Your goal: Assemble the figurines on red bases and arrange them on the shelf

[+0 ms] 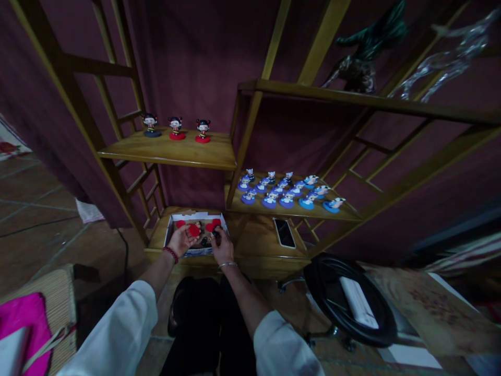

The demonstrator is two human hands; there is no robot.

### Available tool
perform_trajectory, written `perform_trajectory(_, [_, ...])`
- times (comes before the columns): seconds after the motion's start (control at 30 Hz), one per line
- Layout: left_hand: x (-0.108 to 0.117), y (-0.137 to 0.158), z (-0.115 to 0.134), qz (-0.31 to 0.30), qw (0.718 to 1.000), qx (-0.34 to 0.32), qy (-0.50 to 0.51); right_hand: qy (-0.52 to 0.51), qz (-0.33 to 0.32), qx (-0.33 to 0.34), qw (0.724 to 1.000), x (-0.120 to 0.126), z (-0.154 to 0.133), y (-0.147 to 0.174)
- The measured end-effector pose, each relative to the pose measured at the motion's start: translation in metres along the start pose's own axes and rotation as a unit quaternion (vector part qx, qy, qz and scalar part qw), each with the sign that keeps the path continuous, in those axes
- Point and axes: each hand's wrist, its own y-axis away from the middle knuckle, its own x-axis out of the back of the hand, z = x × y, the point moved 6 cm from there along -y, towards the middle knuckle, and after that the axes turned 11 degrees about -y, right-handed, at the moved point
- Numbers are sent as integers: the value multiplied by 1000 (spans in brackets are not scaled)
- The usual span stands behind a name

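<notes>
Over an open white cardboard box (169, 228) on the low shelf, both my hands are at work. My left hand (181, 242), with a beaded bracelet, is closed on a small figurine (194, 230) whose round red base faces up. Inside the box's right half, my right hand (223, 247), wearing a bangle, pinches a small dark-topped figurine (214, 235), partly covered by the fingers. More red bases and figurine parts lie in the box. Three black-haired figurines (176, 128) stand upright on the shelf above, two on red bases and one on a dark base.
Several purple- and blue-based figurines (270, 198) crowd the right middle shelf. A phone (285, 233) lies below them. Dark and clear horse-like statues (360, 62) stand higher up. Wooden posts (248, 136) divide the shelving. A black swivel stool (344, 303) is at right, a woven seat (58, 297) at left.
</notes>
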Motion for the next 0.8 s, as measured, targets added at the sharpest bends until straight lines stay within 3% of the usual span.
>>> perform_trajectory(0.17, [0,11,-3,-1,1000,-1,14,-35,24,-25,999,6,-4,4])
perform_trajectory(0.4, [-12,29,-9,4,1000,-5,23,-104,31,7,994,17,-23,7])
perform_trajectory(0.8, [-33,55,-42,17,995,-15,100,-243,50,-119,961,20,-18,21])
